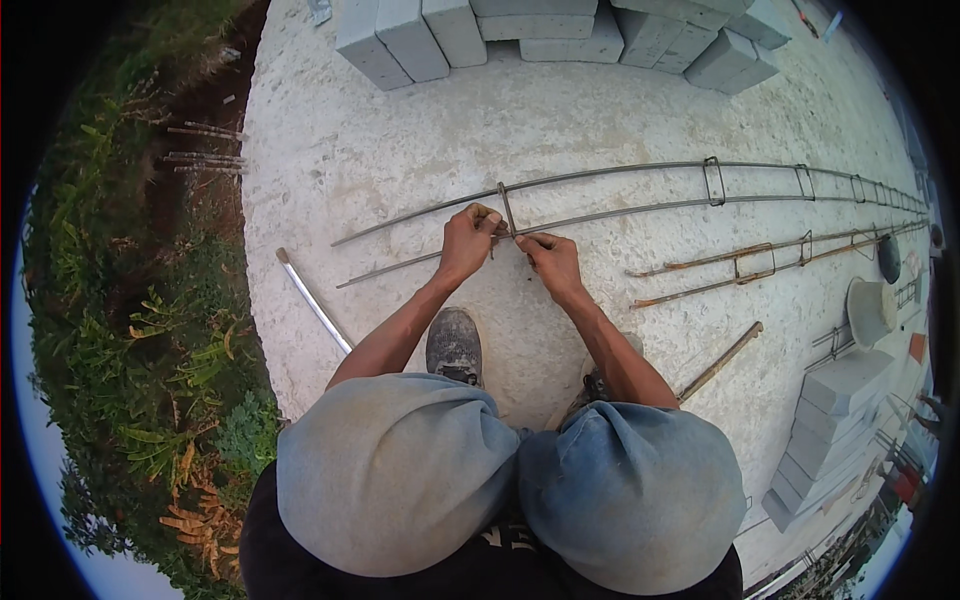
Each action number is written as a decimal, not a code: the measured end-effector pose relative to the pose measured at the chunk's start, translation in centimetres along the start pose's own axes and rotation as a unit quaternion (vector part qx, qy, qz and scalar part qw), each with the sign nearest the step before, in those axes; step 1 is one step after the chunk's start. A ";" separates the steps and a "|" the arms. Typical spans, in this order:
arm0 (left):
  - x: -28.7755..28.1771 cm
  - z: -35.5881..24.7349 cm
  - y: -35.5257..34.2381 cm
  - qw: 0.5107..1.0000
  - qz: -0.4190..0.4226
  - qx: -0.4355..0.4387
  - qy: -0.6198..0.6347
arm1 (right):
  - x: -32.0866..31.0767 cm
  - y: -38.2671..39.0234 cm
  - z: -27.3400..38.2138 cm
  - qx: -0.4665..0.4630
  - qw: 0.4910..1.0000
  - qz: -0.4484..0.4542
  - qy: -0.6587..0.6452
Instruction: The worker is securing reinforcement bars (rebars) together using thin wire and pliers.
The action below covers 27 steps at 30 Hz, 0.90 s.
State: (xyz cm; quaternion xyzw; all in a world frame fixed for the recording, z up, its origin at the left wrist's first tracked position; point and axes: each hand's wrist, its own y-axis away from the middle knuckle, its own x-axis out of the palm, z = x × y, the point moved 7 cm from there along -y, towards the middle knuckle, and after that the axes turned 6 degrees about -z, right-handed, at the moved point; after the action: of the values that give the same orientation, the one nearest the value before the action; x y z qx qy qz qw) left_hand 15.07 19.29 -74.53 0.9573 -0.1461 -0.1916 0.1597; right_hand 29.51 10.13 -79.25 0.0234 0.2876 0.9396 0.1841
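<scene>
Two hands are in view: the left hand [468, 243] and the right hand [550, 262]. Two long grey steel bars [610, 175] run side by side across the concrete slab [400, 140]. At least five wire stirrups [713, 181] stand on them; those at the far right edge are too small to count. Two rusty bars [700, 262] lie parallel nearer the right edge. One white pipe [312, 300] lies at the left edge. Two stacks of grey blocks [560, 30] are present. One bucket [870, 312] is present. Two shoes [455, 345] are visible.
</scene>
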 end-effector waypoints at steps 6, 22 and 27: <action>-0.1 -0.7 0.7 0.997 0.011 0.066 -0.044 | -0.2 0.3 0.8 -0.026 1.000 -0.010 0.007; -0.3 -2.8 2.4 0.983 0.097 0.142 -0.058 | 0.0 0.2 0.3 0.030 0.999 -0.015 -0.015; 0.4 -2.0 1.2 0.991 0.102 0.061 -0.054 | 0.0 0.2 0.4 0.019 1.000 -0.015 -0.014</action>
State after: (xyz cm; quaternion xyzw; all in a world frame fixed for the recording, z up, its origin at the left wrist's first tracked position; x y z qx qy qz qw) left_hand 16.04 18.59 -72.51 0.9336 -0.2626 -0.2166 0.1119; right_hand 29.54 10.15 -78.76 0.0360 0.3028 0.9309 0.2013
